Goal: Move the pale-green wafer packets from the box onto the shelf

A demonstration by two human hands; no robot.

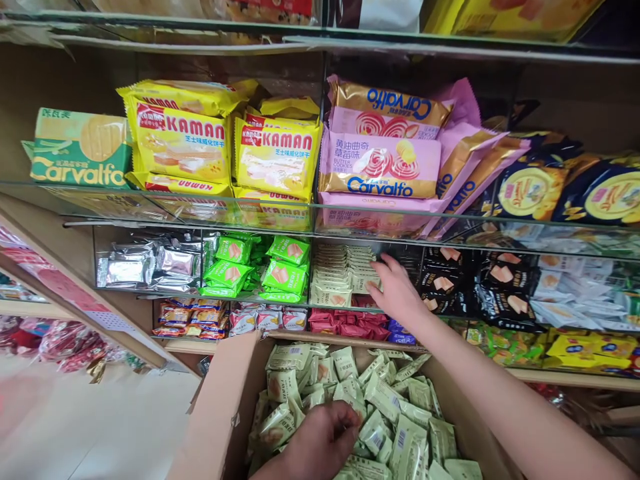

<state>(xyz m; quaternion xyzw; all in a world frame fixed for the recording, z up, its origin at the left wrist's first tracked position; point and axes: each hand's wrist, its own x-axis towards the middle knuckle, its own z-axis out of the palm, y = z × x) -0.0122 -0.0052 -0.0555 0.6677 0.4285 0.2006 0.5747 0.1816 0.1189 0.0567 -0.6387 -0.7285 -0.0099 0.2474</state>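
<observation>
An open cardboard box (220, 407) sits in front of me, filled with several small pale green snack packets (395, 407). My left hand (325, 440) reaches down into the box, fingers curled closed around packets there. My right hand (395, 290) stretches up to the middle glass shelf, fingers pressed on a row of the same pale packets (340, 273) stacked there. Whether it holds one I cannot tell.
Glass shelves (300, 213) carry yellow Kaman packs (180, 140), pink Carvalfo packs (380, 167), a green Carvalfo pack (80, 150), green packets (285, 267), silver packets (140, 263) and black packets (480, 287). A slanted display board (75, 293) stands left over pale floor (90, 420).
</observation>
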